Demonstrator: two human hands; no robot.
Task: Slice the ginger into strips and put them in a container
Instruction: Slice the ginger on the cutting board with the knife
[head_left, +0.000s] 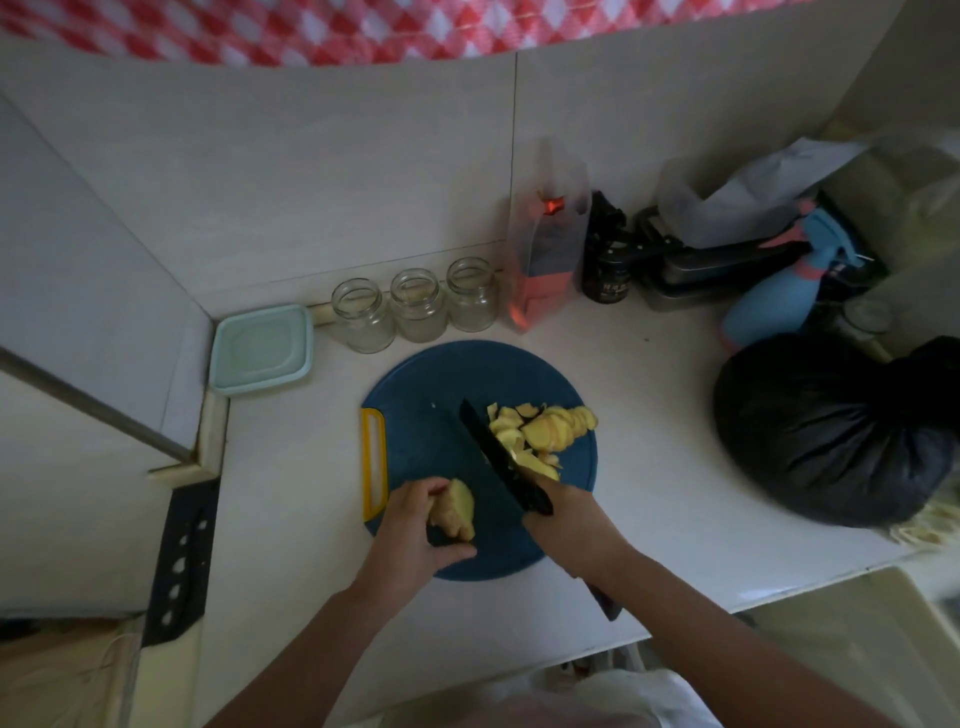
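A round blue cutting board (415, 415) with a yellow handle lies on the white counter. My left hand (415, 530) grips a peeled ginger chunk (457, 506) at the board's near edge. My right hand (571, 525) grips a black knife (498, 457), its blade pointing away to the left beside a pile of ginger slices (545, 431) on the board's right half. A pale green lidded container (262, 348) sits at the back left corner.
Three open glass jars (415, 306) stand behind the board. A pink pouch (545, 260), a dark jar, a blue spray bottle (779, 291) and a black bag (831, 426) crowd the right. Another black knife (182, 556) lies at the left.
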